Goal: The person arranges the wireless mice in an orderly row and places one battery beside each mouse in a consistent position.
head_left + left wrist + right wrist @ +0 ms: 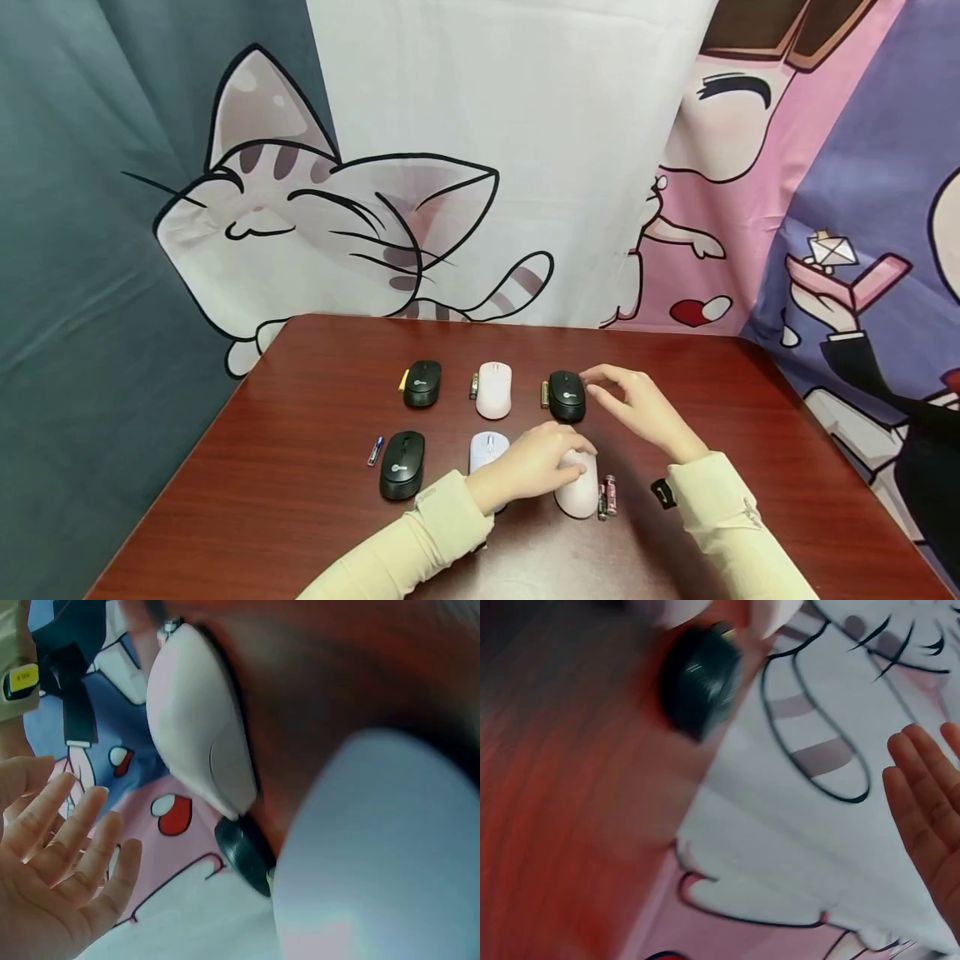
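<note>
My left hand [536,458] hovers over the white computer mouse [579,493] at the front right, fingers relaxed; in the left wrist view that hand [64,877] appears spread and apart from the mouse [196,720]. Beside the back-right black mouse [567,397] is my right hand [633,404], its fingers extended toward the mouse's right side. The right wrist view has this hand [930,817] with straight fingers and nothing in them, away from the black mouse [701,681]. Under my left wrist a pale mouse [487,448] is partly hidden.
A black mouse [422,383] and a white mouse [493,390] stand in the back row; another black mouse [402,467] is at front left. Small batteries lie beside the mice, among them a blue battery [376,451] and a red battery [611,495]. A patterned curtain [480,100] hangs behind the table [285,467].
</note>
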Demonstrator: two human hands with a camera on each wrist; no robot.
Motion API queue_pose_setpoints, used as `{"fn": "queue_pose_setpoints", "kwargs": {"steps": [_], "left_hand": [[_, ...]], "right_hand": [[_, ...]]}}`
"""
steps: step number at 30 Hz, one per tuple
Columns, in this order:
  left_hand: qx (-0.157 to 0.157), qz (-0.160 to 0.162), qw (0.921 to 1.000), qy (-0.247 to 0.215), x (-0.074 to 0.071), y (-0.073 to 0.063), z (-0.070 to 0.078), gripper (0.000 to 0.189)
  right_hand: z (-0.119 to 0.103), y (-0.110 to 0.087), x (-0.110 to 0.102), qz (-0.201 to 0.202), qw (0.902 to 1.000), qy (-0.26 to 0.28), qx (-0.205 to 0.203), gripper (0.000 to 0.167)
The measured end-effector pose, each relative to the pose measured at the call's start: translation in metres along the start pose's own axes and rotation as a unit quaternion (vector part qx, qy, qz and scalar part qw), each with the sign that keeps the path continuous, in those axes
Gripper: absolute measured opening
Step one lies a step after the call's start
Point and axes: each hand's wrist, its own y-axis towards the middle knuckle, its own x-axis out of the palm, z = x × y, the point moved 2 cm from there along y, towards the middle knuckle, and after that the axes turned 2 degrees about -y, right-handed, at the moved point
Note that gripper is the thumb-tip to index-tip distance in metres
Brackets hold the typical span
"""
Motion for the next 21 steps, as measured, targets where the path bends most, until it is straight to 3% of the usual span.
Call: {"fn": "queue_pose_setpoints", "kwargs": {"steps": [6,11,14,21], "left_hand": [[0.021,-0.028,0.9967,0.073,0.023,0.007,0.008,0.031],[0.051,-0.049,0.9831,0.169,0.037,0.016,0.019,0.035],[0.045,-0.074,0.9761,0.2,0.042,0.021,0.026,0.042],[-0.003,-0.144,0.9604,0.238,0.063,0.029,0.04,0.057]], "right_hand": [[0.027,-0.01,-0.001,0.006,0.9999,-0.01,0.011,0.018],[0.046,-0.015,-0.001,0.016,0.9996,-0.02,0.016,0.018],[0.054,-0.015,-0.002,0.015,0.9994,-0.025,0.018,0.018],[0.071,-0.017,-0.003,0.008,0.9987,-0.041,0.027,0.017]]}}
